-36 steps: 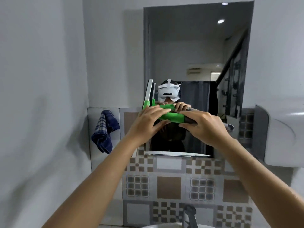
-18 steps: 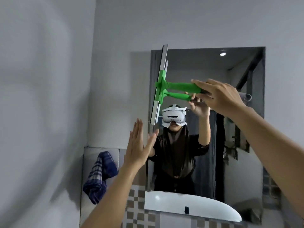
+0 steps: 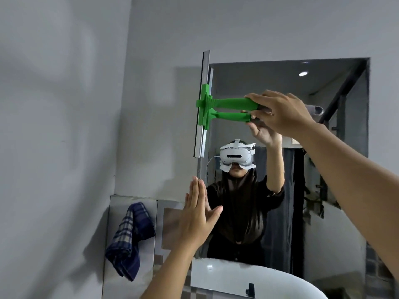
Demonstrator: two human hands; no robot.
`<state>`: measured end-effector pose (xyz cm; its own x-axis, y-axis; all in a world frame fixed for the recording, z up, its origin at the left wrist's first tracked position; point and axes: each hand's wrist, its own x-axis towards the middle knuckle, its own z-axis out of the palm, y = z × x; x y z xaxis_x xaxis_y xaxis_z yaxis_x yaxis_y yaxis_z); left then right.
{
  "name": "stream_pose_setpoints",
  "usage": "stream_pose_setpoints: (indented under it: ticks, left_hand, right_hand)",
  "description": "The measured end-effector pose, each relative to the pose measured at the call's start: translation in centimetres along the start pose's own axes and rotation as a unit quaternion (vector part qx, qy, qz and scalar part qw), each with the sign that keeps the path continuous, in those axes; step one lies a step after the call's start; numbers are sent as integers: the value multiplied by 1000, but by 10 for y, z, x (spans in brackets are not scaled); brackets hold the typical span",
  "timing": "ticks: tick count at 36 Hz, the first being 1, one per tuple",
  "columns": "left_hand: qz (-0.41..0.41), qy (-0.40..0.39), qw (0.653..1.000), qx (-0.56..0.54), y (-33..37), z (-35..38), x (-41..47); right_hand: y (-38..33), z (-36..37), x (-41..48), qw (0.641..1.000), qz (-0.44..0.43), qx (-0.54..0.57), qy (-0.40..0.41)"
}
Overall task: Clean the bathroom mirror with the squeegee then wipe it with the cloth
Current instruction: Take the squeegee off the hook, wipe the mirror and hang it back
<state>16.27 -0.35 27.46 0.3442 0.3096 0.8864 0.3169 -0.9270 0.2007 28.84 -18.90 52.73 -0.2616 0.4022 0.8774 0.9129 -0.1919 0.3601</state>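
The mirror (image 3: 336,169) hangs on the grey wall ahead. My right hand (image 3: 282,114) grips the green handle of the squeegee (image 3: 228,103), whose long blade stands upright against the mirror's upper left edge. The handle's reflection shows just below it. My left hand (image 3: 198,214) is raised flat with fingers together and thumb apart, holding nothing, near the mirror's lower left edge. A blue checked cloth (image 3: 129,240) hangs on the wall at the lower left of the mirror.
A person's reflection with a white headset fills the mirror's lower middle. The white basin's reflection (image 3: 259,281) lies along the mirror's bottom. Patterned tiles (image 3: 170,225) run under the mirror. A plain grey wall stands close on the left.
My left hand let go of the squeegee and dropped away flat. My right hand carried the squeegee from the mirror's lower left up to its top left corner. The view tilted upward.
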Motion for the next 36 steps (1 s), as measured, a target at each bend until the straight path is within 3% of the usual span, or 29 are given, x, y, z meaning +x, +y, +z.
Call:
stream_pose_setpoints:
  ticks: [20, 36]
  left_hand:
    - [2, 2, 1000, 19, -7, 10, -2]
    - [1, -2, 1000, 31, -7, 7, 0]
  right_hand:
    - [5, 10, 2, 995, 39, 1, -87]
    - [22, 9, -30, 994, 97, -3, -49]
